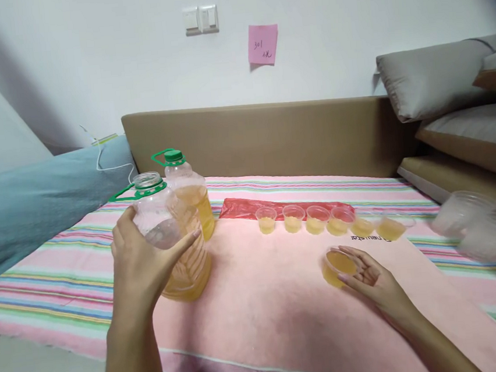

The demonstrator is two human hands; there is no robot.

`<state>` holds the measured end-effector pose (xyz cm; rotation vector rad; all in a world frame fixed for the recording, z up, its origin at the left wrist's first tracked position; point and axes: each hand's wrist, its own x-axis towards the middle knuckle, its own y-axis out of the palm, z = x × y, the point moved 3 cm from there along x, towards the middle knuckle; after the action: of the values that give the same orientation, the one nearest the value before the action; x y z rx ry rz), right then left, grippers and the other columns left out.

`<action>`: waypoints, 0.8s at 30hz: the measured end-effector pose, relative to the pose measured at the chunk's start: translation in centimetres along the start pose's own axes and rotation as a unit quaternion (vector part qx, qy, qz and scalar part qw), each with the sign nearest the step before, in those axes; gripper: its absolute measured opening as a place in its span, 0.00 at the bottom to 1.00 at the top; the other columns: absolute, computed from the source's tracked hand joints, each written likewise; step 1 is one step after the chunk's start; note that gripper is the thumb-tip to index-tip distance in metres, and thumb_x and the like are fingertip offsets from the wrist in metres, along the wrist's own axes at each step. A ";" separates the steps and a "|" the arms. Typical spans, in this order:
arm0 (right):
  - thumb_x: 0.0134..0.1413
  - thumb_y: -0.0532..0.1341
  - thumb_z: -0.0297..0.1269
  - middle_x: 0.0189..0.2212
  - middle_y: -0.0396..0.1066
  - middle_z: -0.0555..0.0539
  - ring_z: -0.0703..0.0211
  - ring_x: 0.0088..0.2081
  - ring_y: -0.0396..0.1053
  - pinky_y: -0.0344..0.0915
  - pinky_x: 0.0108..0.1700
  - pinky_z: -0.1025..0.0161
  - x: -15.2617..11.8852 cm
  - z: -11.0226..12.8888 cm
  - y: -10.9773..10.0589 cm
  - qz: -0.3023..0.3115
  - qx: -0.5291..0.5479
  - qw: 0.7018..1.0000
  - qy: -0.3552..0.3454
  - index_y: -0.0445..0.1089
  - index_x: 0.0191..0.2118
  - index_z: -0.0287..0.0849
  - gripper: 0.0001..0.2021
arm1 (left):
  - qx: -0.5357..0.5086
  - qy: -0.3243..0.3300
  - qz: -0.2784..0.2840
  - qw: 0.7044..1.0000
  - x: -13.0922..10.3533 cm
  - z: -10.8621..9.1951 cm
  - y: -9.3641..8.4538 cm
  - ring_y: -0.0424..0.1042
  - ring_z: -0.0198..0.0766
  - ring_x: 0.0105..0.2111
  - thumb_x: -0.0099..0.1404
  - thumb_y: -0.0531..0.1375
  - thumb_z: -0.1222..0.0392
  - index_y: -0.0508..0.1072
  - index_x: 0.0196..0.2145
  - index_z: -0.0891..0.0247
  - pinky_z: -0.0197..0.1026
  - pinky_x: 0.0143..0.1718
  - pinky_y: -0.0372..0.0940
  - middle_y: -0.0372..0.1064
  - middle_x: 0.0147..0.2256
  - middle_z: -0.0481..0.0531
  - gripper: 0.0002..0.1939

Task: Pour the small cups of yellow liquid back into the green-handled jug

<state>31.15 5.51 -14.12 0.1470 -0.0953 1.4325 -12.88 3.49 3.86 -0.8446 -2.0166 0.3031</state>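
Left hand: grip clamped around uncapped bottle, beside capped bottle; fingertips partly hidden. Right hand: grip clamped on cup, nearer than six-cup row. Step, apparently: portioning; next move calls for level handling. Stacked cups, right: blurred, edge-cropped.

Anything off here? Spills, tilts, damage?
Minor: the front bottle is uncapped, no loose cap visible, while the rear bottle is capped. The pink note on the wall hangs slightly askew. No spill visible on the pink mat.
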 end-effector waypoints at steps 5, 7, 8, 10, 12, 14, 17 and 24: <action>0.50 0.79 0.55 0.65 0.75 0.38 0.39 0.67 0.72 0.68 0.70 0.41 -0.1 0.1 0.2 -0.015 0.012 1.000 -0.007 0.73 0.58 0.51 0.33 | 0.030 -0.011 -0.004 0.999 -0.4 -0.2 -0.3 0.60 0.79 0.69 0.55 0.75 0.33 0.58 0.72 0.68 0.80 0.69 0.60 0.61 0.67 0.76 0.59; 0.51 0.79 0.54 0.64 0.76 0.39 0.40 0.65 0.74 0.71 0.68 0.42 0.0 0.2 0.0 -0.019 0.015 1.000 -0.010 0.73 0.58 0.51 0.32 | 0.018 -0.019 -0.014 1.000 -0.7 -0.2 -0.4 0.61 0.77 0.69 0.56 0.74 0.33 0.59 0.72 0.66 0.79 0.69 0.60 0.62 0.67 0.74 0.58; 0.52 0.79 0.54 0.64 0.76 0.39 0.40 0.65 0.74 0.72 0.67 0.43 0.1 0.3 -0.2 -0.021 0.015 1.000 -0.014 0.73 0.58 0.51 0.31 | 0.014 -0.021 -0.019 1.000 -0.8 -0.2 -0.5 0.62 0.77 0.69 0.56 0.74 0.33 0.59 0.73 0.64 0.80 0.68 0.61 0.62 0.67 0.73 0.57; 0.51 0.79 0.53 0.64 0.76 0.39 0.39 0.65 0.74 0.74 0.66 0.44 0.5 0.7 -0.5 -0.016 0.005 1.000 -0.022 0.73 0.58 0.51 0.31 | 0.013 -0.015 -0.028 0.999 -1.0 -0.1 -0.5 0.63 0.77 0.68 0.55 0.75 0.33 0.59 0.72 0.60 0.80 0.68 0.62 0.63 0.67 0.69 0.57; 0.50 0.80 0.53 0.63 0.76 0.38 0.39 0.65 0.74 0.76 0.63 0.45 0.9 1.3 -0.6 -0.005 -0.012 0.999 -0.035 0.73 0.58 0.50 0.32 | 0.009 -0.004 -0.027 1.000 -1.1 0.0 -0.6 0.64 0.75 0.68 0.56 0.75 0.34 0.59 0.73 0.57 0.79 0.68 0.63 0.63 0.67 0.67 0.56; 0.49 0.80 0.53 0.63 0.76 0.38 0.38 0.65 0.74 0.78 0.61 0.47 1.4 2.2 -0.6 -0.003 -0.022 0.999 -0.050 0.74 0.58 0.50 0.33 | 0.000 0.002 -0.024 1.000 -1.1 0.2 -0.5 0.65 0.74 0.67 0.56 0.75 0.34 0.58 0.74 0.56 0.78 0.68 0.63 0.63 0.68 0.66 0.57; 0.49 0.80 0.52 0.63 0.77 0.39 0.39 0.66 0.74 0.76 0.63 0.47 2.0 4.1 0.0 -0.017 -0.011 0.997 -0.070 0.74 0.58 0.51 0.33 | -0.015 0.008 -0.019 1.000 -1.0 0.4 -0.5 0.66 0.74 0.67 0.55 0.76 0.35 0.59 0.74 0.56 0.77 0.69 0.63 0.64 0.68 0.65 0.57; 0.49 0.80 0.51 0.60 0.79 0.39 0.40 0.64 0.76 0.74 0.65 0.45 3.4 9.9 3.1 -0.001 0.014 0.992 -0.122 0.74 0.57 0.50 0.31 | -0.096 0.030 0.032 0.994 -1.3 -0.3 0.2 0.70 0.69 0.65 0.54 0.76 0.38 0.62 0.71 0.55 0.74 0.67 0.67 0.66 0.68 0.63 0.54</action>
<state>28.73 7.69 -3.66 0.3452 -0.2759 1.4102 -12.09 2.79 3.06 -1.0269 -1.9862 0.1196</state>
